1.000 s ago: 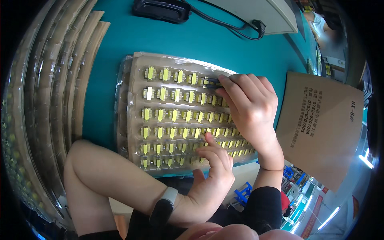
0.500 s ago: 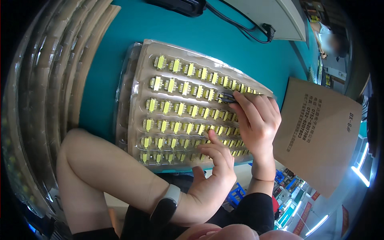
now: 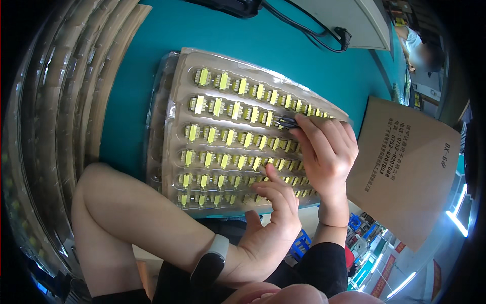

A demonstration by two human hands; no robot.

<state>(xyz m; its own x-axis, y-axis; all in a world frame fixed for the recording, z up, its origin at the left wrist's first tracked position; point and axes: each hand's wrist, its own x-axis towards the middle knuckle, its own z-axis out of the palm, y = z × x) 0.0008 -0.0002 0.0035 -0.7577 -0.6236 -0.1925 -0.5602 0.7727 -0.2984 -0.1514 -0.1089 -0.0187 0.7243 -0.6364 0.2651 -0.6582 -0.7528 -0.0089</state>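
Note:
A clear plastic tray point(image 3: 223, 62) lies on the table, its pockets filled with rows of small yellow-wrapped parts point(image 3: 217, 107) that look like coil transformers. My right hand point(image 3: 329, 149), over the tray's right side, is closed on dark tweezers point(image 3: 288, 122). The tweezer tips reach to a part in the second row from the back; whether they grip it I cannot tell. My left hand point(image 3: 273, 213) rests over the near rows with the index finger stretched onto the tray, the other fingers loosely bent and the thumb apart. Nothing shows in it.
Stacked trays with brown edges point(image 3: 109, 66) rise on the left. Another tray's edge point(image 3: 158, 106) shows beneath the filled one. A cardboard box point(image 3: 405, 167) stands on the right. Black cables point(image 3: 309, 33) and a pale casing point(image 3: 354, 20) are at the back. Another person point(image 3: 422, 53) sits far right.
The tweezers have tilted slightly, their tips shifting a little at the same part. Both hands otherwise hold nearly the same places; the view has shifted slightly.

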